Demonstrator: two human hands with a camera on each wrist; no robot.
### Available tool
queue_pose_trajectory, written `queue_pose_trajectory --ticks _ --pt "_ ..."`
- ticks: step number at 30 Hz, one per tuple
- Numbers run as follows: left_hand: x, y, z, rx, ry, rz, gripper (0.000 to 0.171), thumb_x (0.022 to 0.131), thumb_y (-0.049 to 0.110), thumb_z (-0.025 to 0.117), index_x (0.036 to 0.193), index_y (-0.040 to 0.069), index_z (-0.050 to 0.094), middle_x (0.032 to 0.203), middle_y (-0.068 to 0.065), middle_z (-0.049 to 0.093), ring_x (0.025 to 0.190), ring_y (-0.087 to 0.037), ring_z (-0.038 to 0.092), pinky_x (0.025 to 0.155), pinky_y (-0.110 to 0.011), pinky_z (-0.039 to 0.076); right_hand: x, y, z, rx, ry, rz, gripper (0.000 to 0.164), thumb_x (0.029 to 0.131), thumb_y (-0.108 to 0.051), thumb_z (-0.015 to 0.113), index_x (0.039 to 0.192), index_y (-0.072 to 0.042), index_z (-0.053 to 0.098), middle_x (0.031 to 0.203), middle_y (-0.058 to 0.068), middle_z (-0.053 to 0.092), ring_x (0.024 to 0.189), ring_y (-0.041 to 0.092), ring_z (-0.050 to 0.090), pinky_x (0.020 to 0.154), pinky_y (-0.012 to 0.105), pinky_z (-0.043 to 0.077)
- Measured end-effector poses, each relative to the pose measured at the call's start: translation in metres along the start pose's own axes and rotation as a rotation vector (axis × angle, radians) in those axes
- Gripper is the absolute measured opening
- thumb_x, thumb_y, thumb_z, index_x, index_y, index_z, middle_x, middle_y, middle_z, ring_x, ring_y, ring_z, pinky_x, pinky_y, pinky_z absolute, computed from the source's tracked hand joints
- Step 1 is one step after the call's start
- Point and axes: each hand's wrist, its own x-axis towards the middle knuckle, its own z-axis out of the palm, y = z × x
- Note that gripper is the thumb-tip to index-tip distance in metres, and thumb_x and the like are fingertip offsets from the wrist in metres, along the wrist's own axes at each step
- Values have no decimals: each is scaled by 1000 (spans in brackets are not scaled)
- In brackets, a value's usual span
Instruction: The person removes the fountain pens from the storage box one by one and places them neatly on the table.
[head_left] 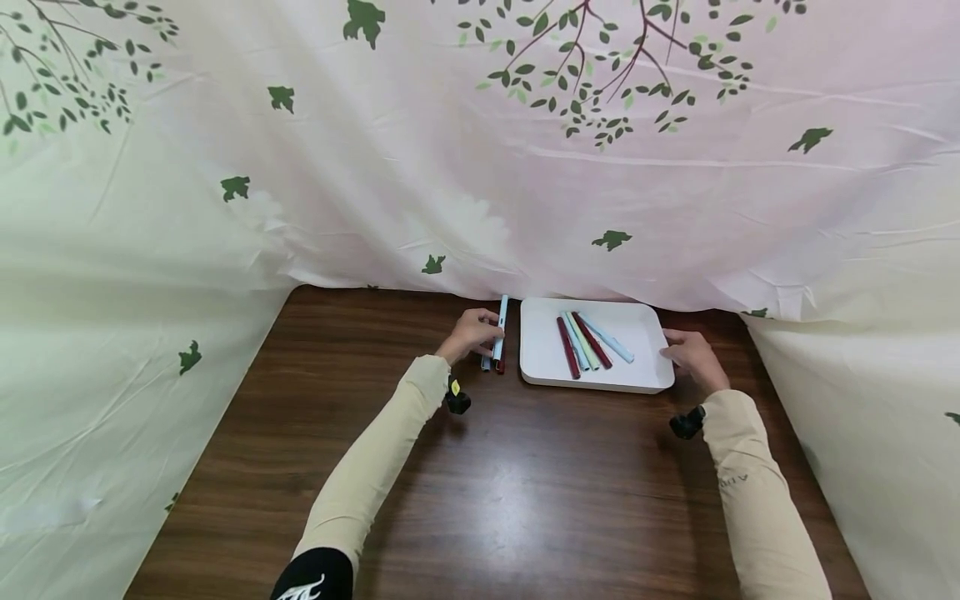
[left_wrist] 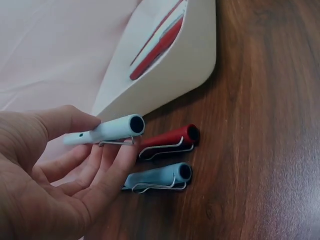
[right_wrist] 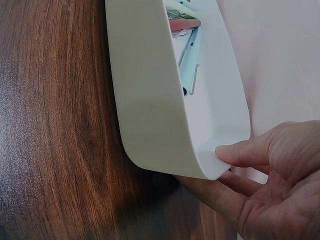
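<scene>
My left hand (head_left: pixel 474 332) pinches a pale blue pen (left_wrist: pixel 115 129) between thumb and fingers, its clip facing down. Below it on the table lie a red pen (left_wrist: pixel 175 137) and a darker blue pen (left_wrist: pixel 162 176), side by side, left of the white tray (head_left: pixel 540 372). Inside the tray several pens are loosely fanned out: dark red ones (head_left: pixel 567 348), pale blue ones (head_left: pixel 609 337) and a light green one (head_left: pixel 583 337). At the tray's right end my right hand (head_left: pixel 693 357) grips the wall, thumb over the rim (right_wrist: pixel 207 162) and fingers outside underneath.
The dark wooden table (head_left: pixel 480 500) runs back to a hanging cloth (head_left: pixel 390 167) printed with leaves and birds, close behind the tray. Cloth also hangs along the left and right sides. Small black cameras (head_left: pixel 457 398) are strapped at both wrists.
</scene>
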Motion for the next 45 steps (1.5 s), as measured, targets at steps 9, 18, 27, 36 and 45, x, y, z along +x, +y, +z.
queue_pose_trajectory --ticks 9,18,27,36,45 --pt "-2 -9 -18 -20 63 -22 43 87 5 67 128 -1 56 105 -16 65 85 -22 66 69 -36 61 1 -2 2 1 -1 1 59 99 -13 47 153 -2 26 153 32 30 123 40 49 80 38 56" --pt "-6 -16 -28 68 99 -45 41 90 7 65 129 -3 54 111 -19 64 93 -27 66 80 -44 60 -3 0 -1 -21 -11 -3 60 99 -14 47 153 -2 25 153 33 28 121 41 48 81 38 54" --pt "-4 -29 -31 120 111 -47 45 89 7 67 130 -5 52 119 -23 59 104 -35 64 75 -41 61 -2 1 -1 -25 -3 -30 59 98 -14 47 152 1 28 151 34 32 116 39 52 73 31 55" --pt "-1 -28 -23 234 215 -84 42 88 9 70 126 2 56 106 -17 63 93 -27 67 64 -35 61 1 4 -1 -19 -2 0 59 99 -14 48 152 -1 27 153 32 30 122 40 50 79 37 54" --pt "-1 -29 -23 273 228 -91 42 88 10 71 126 5 55 113 -16 60 95 -29 65 64 -35 61 4 -2 -2 -9 -20 13 59 99 -13 47 153 -1 26 153 32 30 122 40 50 76 35 56"
